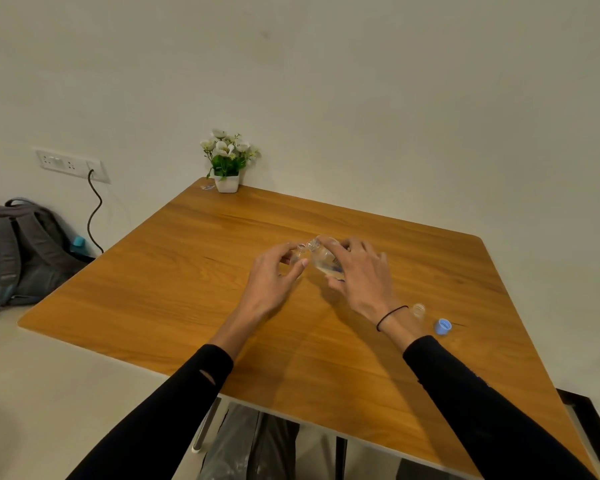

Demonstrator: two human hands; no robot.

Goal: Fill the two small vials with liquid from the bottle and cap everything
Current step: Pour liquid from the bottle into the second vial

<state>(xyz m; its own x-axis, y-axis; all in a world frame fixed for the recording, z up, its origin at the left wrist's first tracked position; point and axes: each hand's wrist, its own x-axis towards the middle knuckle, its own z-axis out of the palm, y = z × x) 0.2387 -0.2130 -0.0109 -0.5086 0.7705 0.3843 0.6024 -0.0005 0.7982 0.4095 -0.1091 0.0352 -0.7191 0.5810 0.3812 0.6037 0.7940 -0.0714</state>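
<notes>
The right hand (359, 271) is closed around the body of the clear bottle (324, 260), fingers over the top and thumb beneath, and holds it tilted so that the open neck points toward the left hand (274, 271). A little clear liquid lies in the lower part of the bottle. The left hand grips a small vial (298, 252) between thumb and fingertips; the vial stands roughly upright, with its mouth directly beside the bottle neck. Whether the two rims touch cannot be told, and no stream of liquid can be made out. Both hands are raised slightly above the middle of the wooden table (187, 271). Behind the right wrist, toward the person and just outside the black wristband (390, 317), a second small vial (418, 310) stands uncapped on the table. A blue cap (442, 326) lies just beyond that vial, farther from the hand, with its open side turned up. Well beyond both hands, at the far corner of the table, stands a white pot of flowers (227, 161). Off the table, far to the outer side of the left hand, a grey backpack (21, 251) lies on the floor against the wall.
</notes>
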